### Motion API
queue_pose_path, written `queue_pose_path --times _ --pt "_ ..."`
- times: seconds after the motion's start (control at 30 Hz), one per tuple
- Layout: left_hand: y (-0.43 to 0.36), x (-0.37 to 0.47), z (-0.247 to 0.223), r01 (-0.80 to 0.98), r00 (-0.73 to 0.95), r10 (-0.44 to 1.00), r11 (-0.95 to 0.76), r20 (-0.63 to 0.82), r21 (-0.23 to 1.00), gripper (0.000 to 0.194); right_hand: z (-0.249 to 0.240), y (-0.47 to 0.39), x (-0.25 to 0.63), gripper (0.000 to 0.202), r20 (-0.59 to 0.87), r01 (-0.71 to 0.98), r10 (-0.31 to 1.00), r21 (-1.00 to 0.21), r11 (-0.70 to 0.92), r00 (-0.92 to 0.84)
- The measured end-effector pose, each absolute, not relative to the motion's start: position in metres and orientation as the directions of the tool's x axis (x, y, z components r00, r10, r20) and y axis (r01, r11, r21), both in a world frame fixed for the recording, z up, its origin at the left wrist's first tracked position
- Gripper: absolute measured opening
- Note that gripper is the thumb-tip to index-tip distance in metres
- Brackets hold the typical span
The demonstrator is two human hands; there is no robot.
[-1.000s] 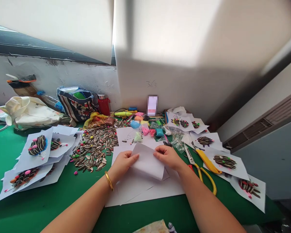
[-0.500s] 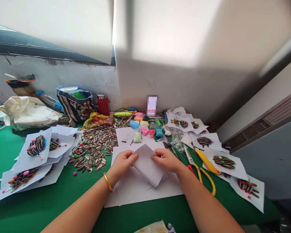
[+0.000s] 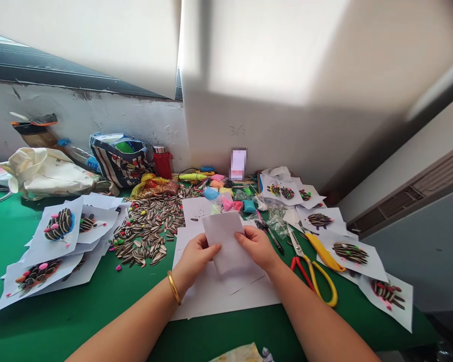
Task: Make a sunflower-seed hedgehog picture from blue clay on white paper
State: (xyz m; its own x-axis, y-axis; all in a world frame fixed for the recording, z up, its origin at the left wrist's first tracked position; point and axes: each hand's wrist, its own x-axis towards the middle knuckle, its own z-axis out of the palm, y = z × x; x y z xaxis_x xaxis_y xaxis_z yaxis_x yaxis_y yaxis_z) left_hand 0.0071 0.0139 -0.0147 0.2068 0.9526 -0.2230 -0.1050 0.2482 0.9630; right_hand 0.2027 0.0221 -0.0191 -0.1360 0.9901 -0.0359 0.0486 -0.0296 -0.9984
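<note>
Both hands pinch folded paper (image 3: pixel 226 241): left hand (image 3: pixel 195 257) at 8 o'clock edge, right hand (image 3: pixel 257 247) at 3; long axis 12–6.

Blurred card (image 3: pixel 238 164) against wall

Both forearms are bare to the lower edge of the picture, with no sleeve showing on either. The left hand (image 3: pixel 196 255) has a slim, plain gold bangle (image 3: pixel 173 287) round its wrist, smooth and unmarked. The right hand (image 3: pixel 257 246) wears nothing: no ring, watch or band shows on its fingers or wrist, and the nails look short and unpainted.
</note>
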Motion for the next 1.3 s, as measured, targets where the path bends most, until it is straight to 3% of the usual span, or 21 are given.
queue_pose_path --times 0.27,0.47,0.6,0.7,0.9,1.07,1.3 --pt "0.020 0.001 -0.016 -0.053 0.188 0.955 0.244 -0.231 0.968 0.030 -0.020 0.028 0.211 0.040 -0.091 0.001 0.991 -0.996 -0.092 -0.099" --pt "0.024 0.000 -0.018 -0.106 0.202 0.969 0.168 -0.144 0.980 0.044 -0.023 0.026 0.205 0.040 -0.122 0.062 0.981 -0.992 -0.113 -0.151" --pt "0.027 -0.004 -0.022 0.007 0.116 0.986 0.123 -0.123 0.992 0.031 -0.021 0.026 0.205 0.040 -0.124 0.092 0.982 -0.990 -0.111 -0.144" --pt "0.028 -0.006 -0.024 0.073 0.116 0.989 0.081 -0.089 0.994 0.035 -0.018 0.026 0.207 0.041 -0.134 0.094 0.983 -0.988 -0.122 -0.129" --pt "0.033 -0.010 -0.022 -0.063 0.068 0.997 -0.020 0.024 0.998 0.026 -0.020 0.023 0.206 0.039 -0.166 0.074 0.966 -0.985 -0.154 -0.197" --pt "0.036 -0.015 -0.025 -0.005 -0.037 0.999 -0.025 0.025 1.000 0.032 -0.023 0.023 0.204 0.033 -0.180 0.082 0.959 -0.983 -0.166 -0.221" --pt "0.033 -0.010 -0.025 -0.152 0.063 0.997 0.053 -0.043 0.987 0.034 -0.023 0.024 0.205 0.033 -0.141 0.068 0.973 -0.989 -0.130 -0.181"
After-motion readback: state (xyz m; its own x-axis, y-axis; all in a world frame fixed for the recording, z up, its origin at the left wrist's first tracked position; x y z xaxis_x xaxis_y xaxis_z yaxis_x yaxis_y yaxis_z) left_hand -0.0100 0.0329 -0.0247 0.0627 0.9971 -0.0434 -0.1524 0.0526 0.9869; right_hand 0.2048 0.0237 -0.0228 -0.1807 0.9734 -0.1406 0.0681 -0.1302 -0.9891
